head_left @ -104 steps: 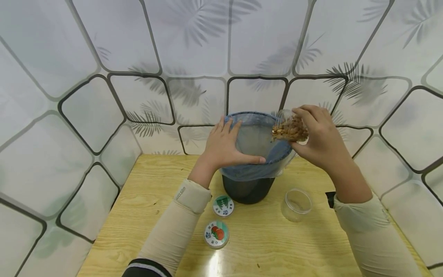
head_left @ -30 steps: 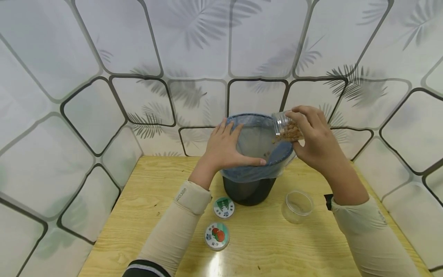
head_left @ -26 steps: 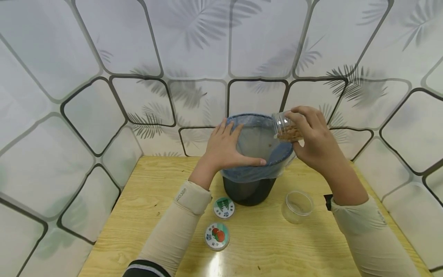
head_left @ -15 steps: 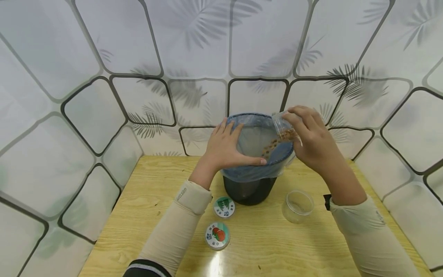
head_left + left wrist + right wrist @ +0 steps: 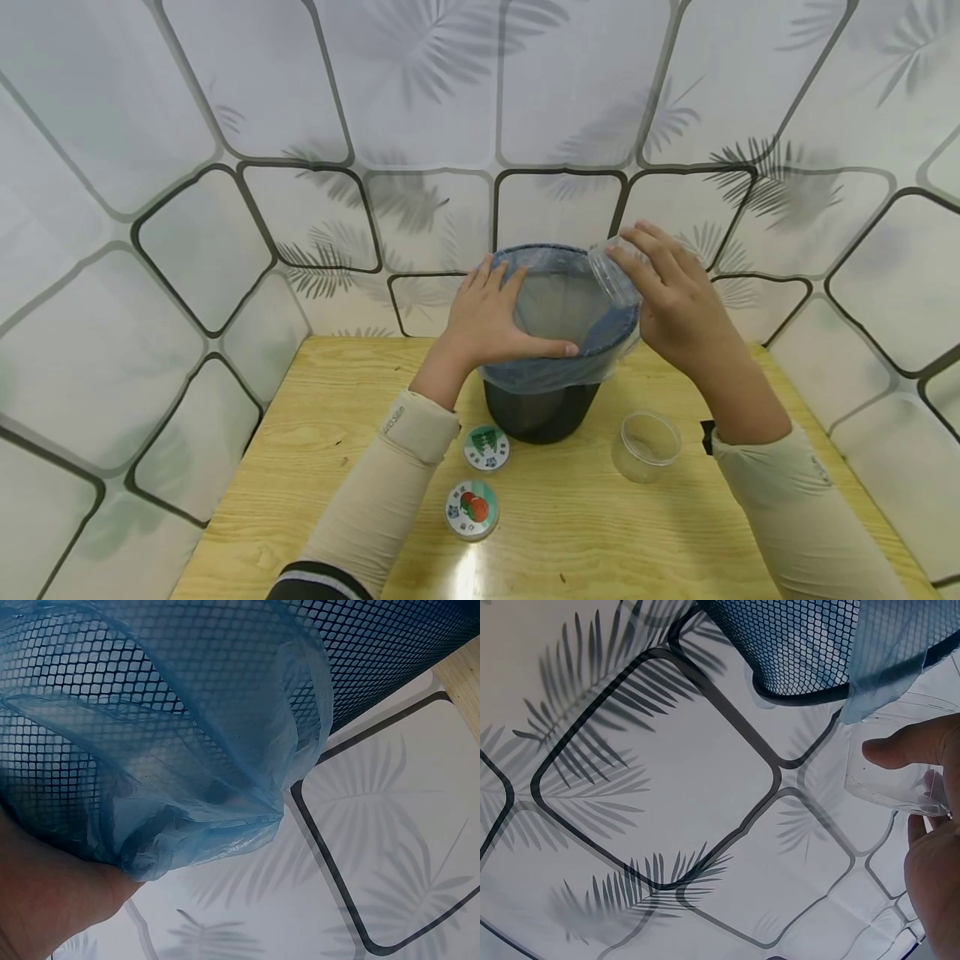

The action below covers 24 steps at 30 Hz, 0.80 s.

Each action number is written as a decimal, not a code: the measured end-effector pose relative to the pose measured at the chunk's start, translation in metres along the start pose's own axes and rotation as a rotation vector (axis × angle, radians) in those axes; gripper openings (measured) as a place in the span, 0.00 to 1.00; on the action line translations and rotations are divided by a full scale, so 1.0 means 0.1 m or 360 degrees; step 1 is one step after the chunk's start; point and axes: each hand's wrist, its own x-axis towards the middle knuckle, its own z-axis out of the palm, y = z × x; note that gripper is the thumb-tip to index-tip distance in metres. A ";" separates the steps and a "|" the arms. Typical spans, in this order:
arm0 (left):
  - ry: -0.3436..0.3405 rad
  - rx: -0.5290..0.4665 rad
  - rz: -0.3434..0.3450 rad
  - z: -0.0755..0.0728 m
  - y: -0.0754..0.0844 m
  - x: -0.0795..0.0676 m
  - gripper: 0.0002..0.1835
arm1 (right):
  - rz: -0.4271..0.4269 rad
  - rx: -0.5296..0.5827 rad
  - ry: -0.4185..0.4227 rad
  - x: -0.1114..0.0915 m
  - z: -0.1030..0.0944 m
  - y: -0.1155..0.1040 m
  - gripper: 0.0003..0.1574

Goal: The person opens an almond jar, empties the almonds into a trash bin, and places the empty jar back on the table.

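Note:
In the head view, a dark mesh wastebasket (image 5: 542,413) lined with a blue translucent bag (image 5: 536,372) stands on the table. My left hand (image 5: 483,325) rests on its rim, fingers spread and thumb lying along the near edge. The left wrist view shows the bag (image 5: 217,765) bunched against the mesh. With my right hand (image 5: 678,304) I grip a clear plastic jar (image 5: 611,275), tipped with its mouth over the basket's right side. No brown pieces show in it now. In the right wrist view, the thumb presses the jar (image 5: 881,776).
A second clear jar (image 5: 647,446), without a lid, stands right of the basket. Two round printed lids lie in front: a green one (image 5: 486,448) and a tomato one (image 5: 471,509), the latter seemingly on a container. Patterned cloth (image 5: 420,92) encloses the wooden table (image 5: 360,400).
The brown nut-like pieces that filled the jar have poured out into the basket. My right hand has tilted the jar further down. The left hand has stayed on the rim.

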 end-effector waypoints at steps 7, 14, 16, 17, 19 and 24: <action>0.0025 -0.0004 0.0011 0.00 0.00 -0.01 0.73 | 0.0079 0.0048 0.0099 -0.02 -0.01 -0.01 0.46; 0.0032 -0.0009 0.0027 0.00 0.00 0.00 0.72 | 0.0177 -0.0019 0.0178 -0.05 -0.04 -0.01 0.53; 0.0030 -0.0010 0.0027 0.00 0.00 0.00 0.72 | 0.0189 -0.0050 0.0168 -0.06 -0.04 -0.01 0.53; 0.0029 -0.0012 0.0027 0.00 0.00 0.00 0.72 | 0.0192 -0.0050 0.0166 -0.06 -0.05 -0.01 0.54; 0.0028 -0.0009 0.0026 0.00 0.00 0.00 0.72 | 0.0195 -0.0038 0.0178 -0.07 -0.04 -0.01 0.53; 0.0030 -0.0006 0.0025 0.00 0.00 -0.01 0.72 | 0.0205 -0.0020 0.0229 -0.09 -0.04 0.01 0.50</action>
